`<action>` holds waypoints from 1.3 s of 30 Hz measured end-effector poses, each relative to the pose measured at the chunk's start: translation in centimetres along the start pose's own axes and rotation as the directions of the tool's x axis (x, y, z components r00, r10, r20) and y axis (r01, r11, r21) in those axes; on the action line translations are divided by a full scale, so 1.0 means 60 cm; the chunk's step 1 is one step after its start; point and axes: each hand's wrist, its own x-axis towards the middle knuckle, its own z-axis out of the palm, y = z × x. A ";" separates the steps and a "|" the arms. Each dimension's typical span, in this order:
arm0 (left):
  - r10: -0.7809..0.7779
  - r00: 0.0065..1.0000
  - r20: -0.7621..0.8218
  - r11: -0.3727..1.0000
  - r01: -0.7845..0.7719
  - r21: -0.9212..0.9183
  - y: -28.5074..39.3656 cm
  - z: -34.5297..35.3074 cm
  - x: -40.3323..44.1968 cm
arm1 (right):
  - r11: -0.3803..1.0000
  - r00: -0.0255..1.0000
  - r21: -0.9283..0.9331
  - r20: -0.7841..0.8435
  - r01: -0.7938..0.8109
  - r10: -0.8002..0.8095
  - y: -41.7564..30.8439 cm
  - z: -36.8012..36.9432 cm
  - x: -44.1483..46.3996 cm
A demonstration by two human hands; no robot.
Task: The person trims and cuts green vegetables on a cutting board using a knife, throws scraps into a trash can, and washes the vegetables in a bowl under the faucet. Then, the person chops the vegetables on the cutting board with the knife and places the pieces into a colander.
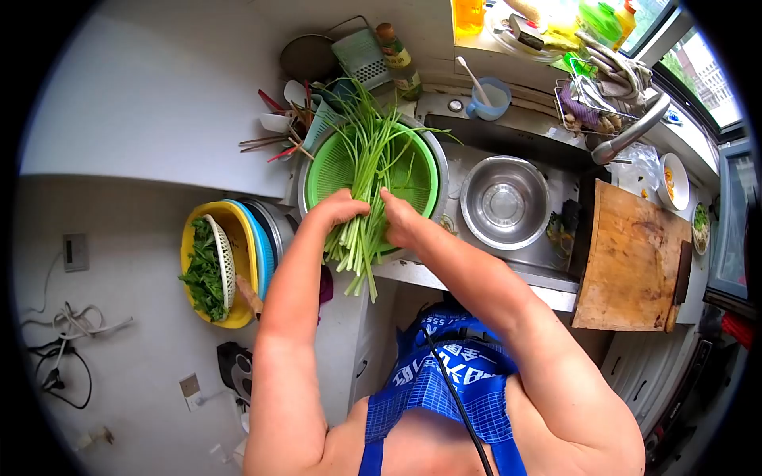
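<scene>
fingers of the left hand and right hand are closed round slim green stalks, whose pale cut ends jut over the near rim of a round plastic basket. beside it, a shiny steel bowl sits in the sink; behind, a slender bottle.

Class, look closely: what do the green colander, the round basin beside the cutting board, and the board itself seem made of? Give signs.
Green colander: probably plastic, semi-glossy; even, bright colour and a fine mesh-like wall.
Round basin: metal, likely stainless steel, shiny; silvery grey with bright reflections.
Cutting board: apparently wood, dull and worn; brown with uneven darker patches.
</scene>
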 end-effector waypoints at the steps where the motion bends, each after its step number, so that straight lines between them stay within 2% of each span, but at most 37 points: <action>1: -0.003 1.000 0.027 1.000 0.003 -0.006 0.005 0.003 -0.003 | 0.997 0.999 0.076 -0.025 -0.018 0.020 0.008 0.002 0.013; 2: 0.000 1.000 0.026 1.000 0.000 -0.006 0.005 0.006 0.000 | 0.988 0.998 0.150 -0.048 -0.033 0.040 0.015 0.005 0.026; 4: 0.033 0.999 0.042 0.999 -0.033 -0.005 0.000 0.011 0.006 | 0.994 0.998 0.110 -0.053 -0.015 0.021 0.022 0.016 0.029; 6: 0.050 0.997 0.061 0.998 -0.051 0.026 0.003 0.010 0.001 | 0.981 0.995 0.191 0.094 -0.037 0.020 0.016 0.021 0.023; 8: 0.113 0.989 0.091 0.983 -0.098 -0.156 0.011 0.010 -0.026 | 0.984 0.992 0.174 0.126 -0.042 0.021 0.011 0.026 -0.005; 12: 0.160 0.984 0.072 0.981 -0.151 -0.123 0.044 0.009 -0.079 | 0.995 0.980 0.099 0.200 0.001 -0.021 0.006 0.039 -0.056; 13: 0.221 0.974 0.054 0.970 -0.213 -0.115 0.045 0.010 -0.083 | 0.996 0.986 0.046 0.143 0.079 -0.085 0.002 0.052 -0.086; 15: 0.347 0.938 0.007 0.936 -0.346 -0.061 0.052 0.013 -0.096 | 0.994 0.982 0.045 0.154 0.100 -0.106 -0.004 0.057 -0.108; 16: 0.359 0.933 0.006 0.932 -0.358 -0.054 0.056 0.016 -0.107 | 0.993 0.980 0.047 0.163 0.110 -0.116 -0.009 0.060 -0.118; 18: 0.467 0.880 -0.090 0.883 -0.469 0.000 0.064 0.025 -0.133 | 0.990 0.972 0.075 0.194 0.121 -0.133 -0.017 0.064 -0.142; 21: 0.527 0.834 -0.163 0.845 -0.534 -0.004 0.074 0.041 -0.176 | 0.945 0.927 -0.147 0.286 0.293 -0.243 -0.017 0.058 -0.161; 22: 0.548 0.813 -0.197 0.825 -0.564 -0.031 0.081 0.047 -0.192 | 0.938 0.932 -0.163 0.253 0.307 -0.261 -0.014 0.062 -0.168; 24: 0.596 0.772 -0.220 0.790 -0.614 -0.012 0.082 0.056 -0.209 | 0.954 0.917 -0.028 0.286 0.298 -0.278 -0.005 0.064 -0.178; 25: 0.600 0.751 -0.277 0.781 -0.624 -0.001 0.082 0.061 -0.218 | 0.953 0.916 -0.027 0.283 0.302 -0.282 -0.003 0.064 -0.183; 27: 0.598 0.718 -0.357 0.768 -0.641 -0.004 0.075 0.071 -0.227 | 0.902 0.863 -0.061 0.323 0.428 -0.388 -0.003 0.065 -0.197; 28: 0.599 0.718 -0.354 0.767 -0.642 -0.004 0.072 0.077 -0.229 | 0.901 0.863 -0.060 0.320 0.430 -0.390 -0.004 0.063 -0.205; 30: 0.600 0.689 -0.406 0.738 -0.673 -0.052 0.070 0.090 -0.234 | 0.814 0.781 -0.178 0.451 0.553 -0.432 -0.006 0.056 -0.223; 31: 0.629 0.640 -0.440 0.709 -0.706 -0.013 0.072 0.101 -0.242 | 0.799 0.754 -0.146 0.462 0.584 -0.467 -0.008 0.053 -0.232; 32: 0.632 0.642 -0.434 0.708 -0.706 -0.013 0.079 0.112 -0.252 | 0.798 0.754 -0.142 0.457 0.586 -0.472 -0.011 0.050 -0.245; 35: 0.644 0.553 -0.528 0.693 -0.714 0.098 0.099 0.148 -0.266 | 0.628 0.669 -0.269 0.465 0.730 -0.579 -0.019 0.031 -0.279; 36: 0.661 0.553 -0.508 0.681 -0.725 0.097 0.108 0.159 -0.267 | 0.619 0.665 -0.270 0.447 0.738 -0.598 -0.025 0.021 -0.293; 38: 0.746 0.447 -0.493 0.594 -0.782 0.188 0.132 0.190 -0.269 | 0.545 0.600 -0.268 0.486 0.795 -0.636 -0.034 -0.005 -0.337; 39: 0.770 0.440 -0.461 0.581 -0.782 0.224 0.144 0.206 -0.260 | 0.362 0.552 -0.445 0.436 0.819 -0.711 -0.037 -0.029 -0.342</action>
